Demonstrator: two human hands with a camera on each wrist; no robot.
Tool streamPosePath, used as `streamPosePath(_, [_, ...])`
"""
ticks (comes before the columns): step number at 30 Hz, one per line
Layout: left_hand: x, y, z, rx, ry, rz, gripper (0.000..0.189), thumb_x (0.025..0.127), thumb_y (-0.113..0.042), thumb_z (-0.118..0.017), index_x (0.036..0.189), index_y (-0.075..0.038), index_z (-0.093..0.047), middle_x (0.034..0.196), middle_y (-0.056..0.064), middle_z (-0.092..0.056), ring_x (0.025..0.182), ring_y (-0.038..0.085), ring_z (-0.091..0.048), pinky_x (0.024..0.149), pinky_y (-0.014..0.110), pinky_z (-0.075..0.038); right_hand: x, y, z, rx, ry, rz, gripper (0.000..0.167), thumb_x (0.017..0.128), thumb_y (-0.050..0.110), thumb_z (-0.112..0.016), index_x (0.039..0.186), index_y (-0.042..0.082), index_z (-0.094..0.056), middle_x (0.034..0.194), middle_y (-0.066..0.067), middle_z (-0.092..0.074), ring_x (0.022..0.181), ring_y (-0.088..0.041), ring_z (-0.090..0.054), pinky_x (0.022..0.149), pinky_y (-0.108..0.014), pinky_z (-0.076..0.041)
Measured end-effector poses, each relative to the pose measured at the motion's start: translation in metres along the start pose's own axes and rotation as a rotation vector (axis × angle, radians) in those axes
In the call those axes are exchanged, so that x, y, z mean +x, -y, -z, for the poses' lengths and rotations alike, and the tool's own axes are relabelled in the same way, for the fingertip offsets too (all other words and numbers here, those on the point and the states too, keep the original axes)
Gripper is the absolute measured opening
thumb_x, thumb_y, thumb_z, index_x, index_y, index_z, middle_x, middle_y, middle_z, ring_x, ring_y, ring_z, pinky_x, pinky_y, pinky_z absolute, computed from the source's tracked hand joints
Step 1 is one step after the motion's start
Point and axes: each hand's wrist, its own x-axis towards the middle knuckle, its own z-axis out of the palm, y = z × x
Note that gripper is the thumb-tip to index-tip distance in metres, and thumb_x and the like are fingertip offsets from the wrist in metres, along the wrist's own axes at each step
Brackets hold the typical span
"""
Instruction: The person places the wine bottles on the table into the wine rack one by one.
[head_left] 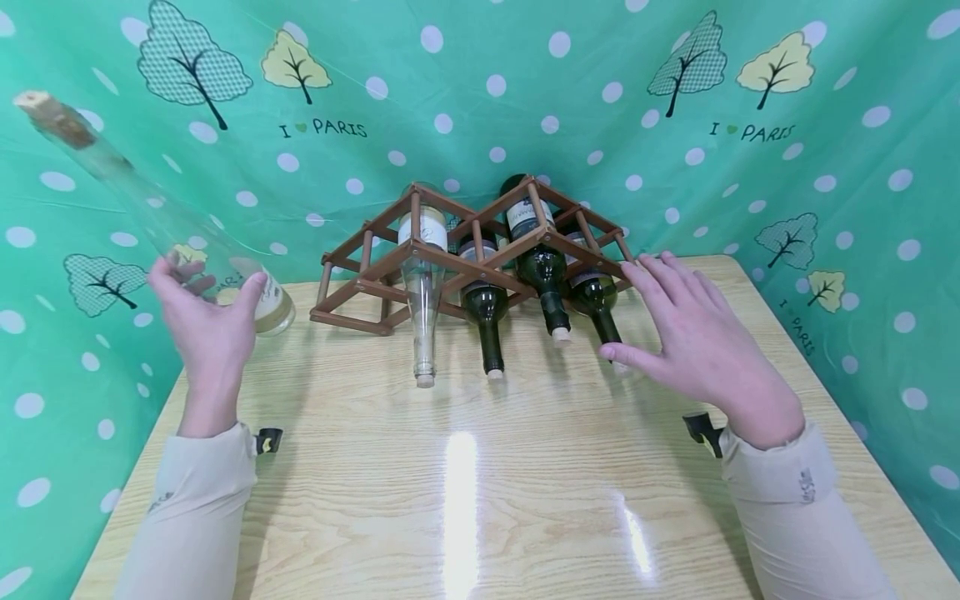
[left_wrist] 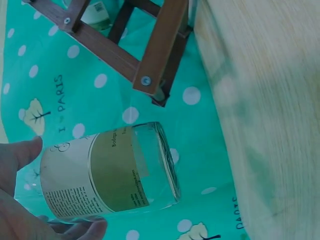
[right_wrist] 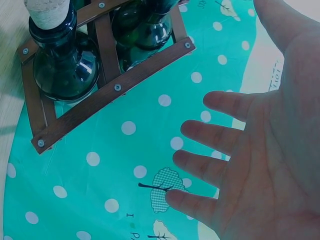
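My left hand (head_left: 210,333) holds a clear glass wine bottle (head_left: 272,310) off the table, at the left. Its corked neck slants toward the upper left, and its base points at the rack. Fingers and thumb wrap the bottle near its cream and tan label (left_wrist: 117,170) in the left wrist view. A brown wooden wine rack (head_left: 386,265) bears another clear bottle (head_left: 423,292) and three dark green ones, including the highest one (head_left: 542,267), corks facing me. Fingers spread, my right hand (head_left: 697,342) is beside the rack's right end; its palm shows bare in the right wrist view.
The rack stands at the back of a light wood table (head_left: 375,483), close to a green polka-dot cloth (head_left: 495,108) that hangs behind and at both sides. Bottle necks jut forward from the rack over the tabletop. Bright reflections lie on the table's middle.
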Motion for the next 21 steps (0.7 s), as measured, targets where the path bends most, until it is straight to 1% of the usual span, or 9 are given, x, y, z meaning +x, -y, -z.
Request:
streamPosePath(4, [-0.005,-0.006,0.001,-0.025,0.000,-0.005,0.087,0.092,-0.029,-0.084,0.159,-0.025,-0.028,0.140,-0.011,-0.043,0.123,0.006,-0.045,0.101,0.025,-0.042,-0.001,0.001,0.000,0.004,-0.001,0.002,0.109,0.092,0.071,-0.069,0.172,0.021,-0.015,0.173,-0.019,-0.023,0.159,-0.045,-0.017,0.120,-0.075,-0.020])
streamPosePath(10, [-0.011,-0.014,0.003,-0.030,-0.007,-0.021,0.087,0.091,-0.029,-0.086,0.158,-0.027,-0.030,0.143,-0.007,-0.045,0.122,0.006,-0.047,0.101,0.024,-0.042,-0.001,0.001,0.001,0.007,-0.005,0.005,0.108,0.092,0.071,-0.069,0.172,0.021,-0.015,0.173,-0.019,-0.023,0.159,-0.045,-0.017,0.120,-0.074,-0.020])
streamPosePath(16, [-0.019,-0.023,0.004,-0.054,-0.012,-0.036,0.086,0.090,-0.026,-0.086,0.157,-0.025,-0.031,0.143,-0.006,-0.047,0.120,0.006,-0.049,0.098,0.024,-0.042,-0.001,0.001,0.001,0.003,-0.006,0.010,0.108,0.093,0.070,-0.069,0.172,0.020,-0.016,0.173,-0.019,-0.023,0.159,-0.046,-0.017,0.120,-0.074,-0.020])
streamPosePath(21, [-0.026,-0.030,0.005,-0.076,-0.011,-0.054,0.085,0.090,-0.024,-0.086,0.156,-0.023,-0.032,0.143,-0.003,-0.048,0.119,0.007,-0.050,0.096,0.024,-0.041,-0.002,0.002,0.002,-0.001,-0.010,0.016,0.109,0.092,0.070,-0.070,0.172,0.019,-0.016,0.173,-0.019,-0.024,0.159,-0.046,-0.018,0.120,-0.075,-0.021])
